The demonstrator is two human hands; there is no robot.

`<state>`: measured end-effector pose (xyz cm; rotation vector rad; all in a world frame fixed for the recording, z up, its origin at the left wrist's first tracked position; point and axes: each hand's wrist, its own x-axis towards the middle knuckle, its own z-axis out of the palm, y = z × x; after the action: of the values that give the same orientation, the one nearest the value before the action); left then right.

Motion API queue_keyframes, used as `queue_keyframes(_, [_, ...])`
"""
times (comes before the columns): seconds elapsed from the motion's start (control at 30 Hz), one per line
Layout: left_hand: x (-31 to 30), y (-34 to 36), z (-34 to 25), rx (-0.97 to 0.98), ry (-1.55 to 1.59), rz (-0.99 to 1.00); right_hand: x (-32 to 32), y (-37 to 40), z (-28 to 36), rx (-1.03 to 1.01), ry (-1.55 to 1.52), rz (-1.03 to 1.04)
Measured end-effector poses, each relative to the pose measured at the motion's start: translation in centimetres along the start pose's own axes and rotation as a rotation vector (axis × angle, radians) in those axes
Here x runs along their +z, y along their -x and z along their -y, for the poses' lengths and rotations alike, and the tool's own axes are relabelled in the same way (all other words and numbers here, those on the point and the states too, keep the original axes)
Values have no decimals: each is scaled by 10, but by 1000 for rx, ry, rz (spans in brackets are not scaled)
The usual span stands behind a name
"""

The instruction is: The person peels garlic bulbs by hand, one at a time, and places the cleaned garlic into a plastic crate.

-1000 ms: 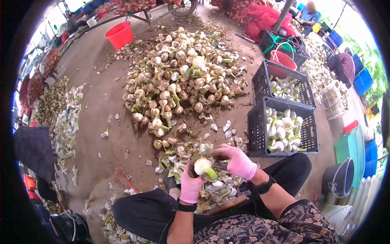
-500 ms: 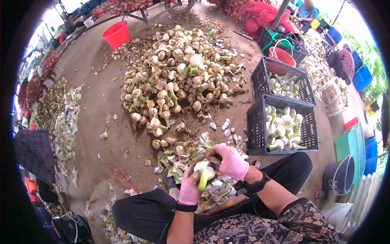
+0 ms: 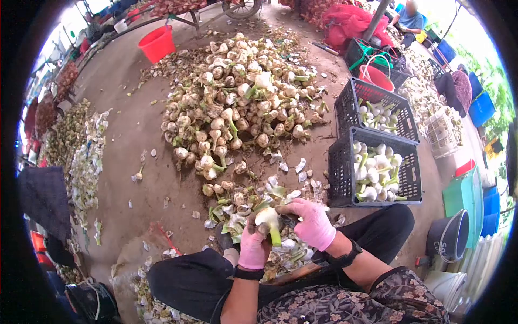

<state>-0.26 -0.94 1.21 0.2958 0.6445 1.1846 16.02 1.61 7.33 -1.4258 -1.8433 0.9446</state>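
Observation:
In my left hand (image 3: 252,247), gloved in pink with dirty fingertips, is a white garlic bulb (image 3: 266,217); its green stem (image 3: 275,236) points down toward me. My right hand (image 3: 314,222), in a matching glove, is closed at the bulb's right side with darkened fingers bent toward it. Whatever those fingers pinch is hidden. Under both hands lie loose peelings (image 3: 294,251) between my legs. Just ahead spreads a large heap of unpeeled garlic (image 3: 232,102) with dry roots and stems.
Two black crates of cleaned garlic stand to the right, a nearer crate (image 3: 345,198) and a farther crate (image 3: 377,86). A red bucket (image 3: 156,46) sits beyond the heap. At right is a dark bucket (image 3: 447,235). Another person (image 3: 410,21) sits at the upper right.
The garlic bulb has turned in my left hand, its stem swinging to the right, and sits slightly higher. My right hand has shifted a little right and down, its fingers less curled over the bulb.

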Motion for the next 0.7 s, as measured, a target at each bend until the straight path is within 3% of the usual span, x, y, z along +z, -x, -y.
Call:
queue_keyframes(0.2, [-2, 3, 1, -80, 44, -87, 1, -6, 1, -15, 159, -27])
queue_keyframes(0.33, [-2, 6, -3, -149, -8, 34, -4, -21, -16, -1, 6, 34])
queue_keyframes(0.4, [0, 7, -4, -173, -5, 58, 0, -29, -31, -18, 195, 3])
queue_keyframes(0.43, [-1, 6, -4, -191, -7, 105, -1, -35, -37, 119, 286, 141])
queue_keyframes(0.53, [0, 4, -10, -193, -14, 143, 15, -27, -95, 132, 524, 247])
queue_keyframes(0.6, [-1, 4, -10, -124, -45, 141, 8, -16, -85, 228, 431, 330])
queue_keyframes(0.67, [4, 2, -7, -54, -1, 122, -2, -6, -62, -10, 230, 133])
queue_keyframes(0.7, [4, -1, -7, -90, -26, 45, -3, -2, -48, -2, 101, 138])
